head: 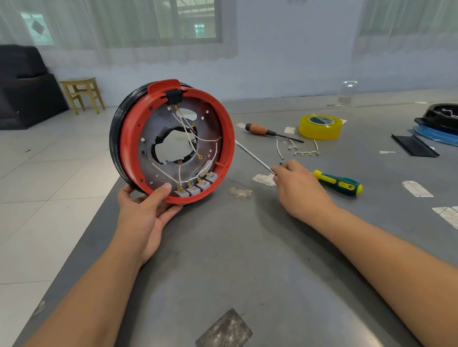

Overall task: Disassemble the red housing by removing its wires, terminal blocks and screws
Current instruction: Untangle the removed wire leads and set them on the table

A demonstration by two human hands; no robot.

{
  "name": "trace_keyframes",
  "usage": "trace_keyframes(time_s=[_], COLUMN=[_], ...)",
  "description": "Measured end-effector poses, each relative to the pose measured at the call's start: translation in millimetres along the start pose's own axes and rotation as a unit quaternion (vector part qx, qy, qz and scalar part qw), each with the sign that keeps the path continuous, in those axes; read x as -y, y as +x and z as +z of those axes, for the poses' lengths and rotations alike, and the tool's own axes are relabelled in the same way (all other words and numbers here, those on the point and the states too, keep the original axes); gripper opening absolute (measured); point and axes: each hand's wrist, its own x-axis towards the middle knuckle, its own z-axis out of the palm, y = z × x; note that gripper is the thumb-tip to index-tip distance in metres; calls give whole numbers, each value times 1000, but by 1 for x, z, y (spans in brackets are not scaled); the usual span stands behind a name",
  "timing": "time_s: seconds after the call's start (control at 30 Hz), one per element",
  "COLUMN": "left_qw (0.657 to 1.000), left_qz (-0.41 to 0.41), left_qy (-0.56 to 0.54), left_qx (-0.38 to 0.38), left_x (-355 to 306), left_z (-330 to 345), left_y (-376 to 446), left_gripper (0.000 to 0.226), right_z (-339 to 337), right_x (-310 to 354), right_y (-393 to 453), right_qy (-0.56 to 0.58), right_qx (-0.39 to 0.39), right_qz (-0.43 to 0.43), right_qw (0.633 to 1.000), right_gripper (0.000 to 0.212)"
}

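Housing: we see the round red plastic housing (177,141) with a black band round its back standing on edge at the near left corner of the grey metal table (255,252), its open face turned toward us.
Left hand: our left hand (143,209) cups the lower rim of the housing, thumb curled over the red edge just beside the terminal blocks, fingers underneath.
Right hand: our right hand (299,187) rests on the table to the right of the housing, its fingers curled together round the shaft of the screwdriver with the green and yellow handle (338,183); the handle sticks out to the right past the hand.
Screwdriver tip: the thin metal shaft runs up and left from the fingers and ends close to the red rim on its right side; we cannot tell whether it touches.
Terminal blocks: four small grey terminal blocks (196,187) sit in a row along the bottom inside the rim, each with a brass fitting on top.
Wires: thin white wires (189,130) with brass ring ends cross the dark inner plate, running from the black connector at the top and down to the blocks.
Loose wires: a few short white wires with brass ends (299,149) lie on the table, well apart from the housing.
Other tools: a screwdriver with a brown and black handle (271,132) and a roll of yellow tape (320,127) lie farther back.
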Motion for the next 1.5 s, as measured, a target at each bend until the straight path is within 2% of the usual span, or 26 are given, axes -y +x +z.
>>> trace_keyframes(time_s=[0.1,0.2,0.37,0.5,0.57,0.63,0.73,0.93,1.13,1.33,1.5], left_qw=[1000,1000,1000,1000,1000,1000,999,999,999,999,999], left_qz=[2,3,-5,-5,-5,-5,-6,-8,-10,-9,-6], left_qy=[-1,-1,-10,-17,-23,-29,-38,-44,-43,-38,-38], left_qx=[1,-6,-9,-4,-1,1,7,11,13,22,23], left_x=[-1,-2,-4,-6,-6,-6,-6,-8,-9,-9,-6], left_z=[2,3,2,1,1,0,0,-2,0,-2,-3], left_y=[-2,-3,-5,-6,-7,-7,-7,-8,-9,-9,-7], left_gripper=[56,59,65,61,60,58,62,65,71,64,58], right_z=[-4,-5,0,5,6,5,2,-3,-12,-28,-38], right_x=[-4,-3,2,9,13,16,17,14,10,11,8], right_y=[1,-5,-14,-19,-20,-21,-23,-22,-19,-19,-16], right_qy=[140,276,319,222,131,88,125,99,65,55,36], right_qx=[-55,-91,-69,6,51,66,58,70,91,32,44], right_qz=[11,19,-74,-163,-176,-174,-177,-192,-199,-230,-238], right_qw=[989,957,942,961,974,978,975,974,974,971,970], right_gripper=[34,31,35,37,38,37,32,31,40,30,31])
